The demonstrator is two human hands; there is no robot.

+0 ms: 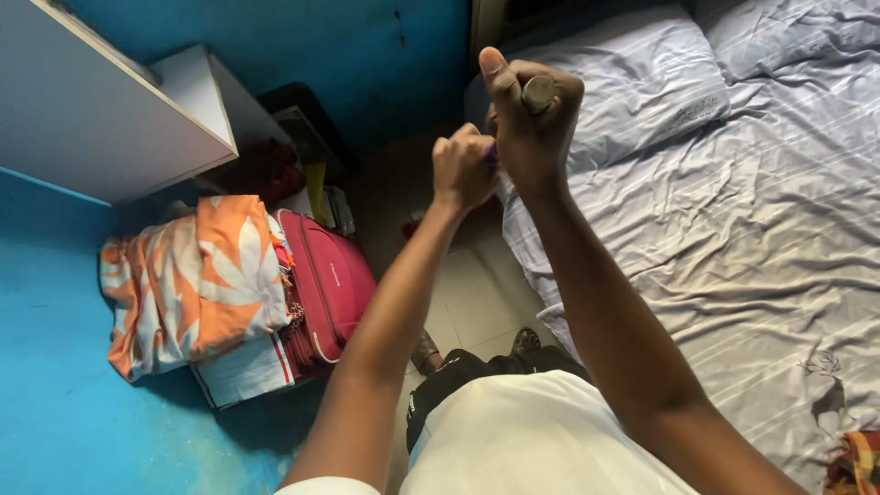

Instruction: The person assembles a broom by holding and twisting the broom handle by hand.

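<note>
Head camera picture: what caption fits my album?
Two hands, right hand and left hand, grip a stick handle beside a bed.

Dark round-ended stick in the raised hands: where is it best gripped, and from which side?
Judging by its pose, grip the dark round-ended stick just below its rounded top, fist wrapped around from the side, as the right hand does. The left hand closes lower down, where something purple shows. The rest of the shaft is hidden.
</note>
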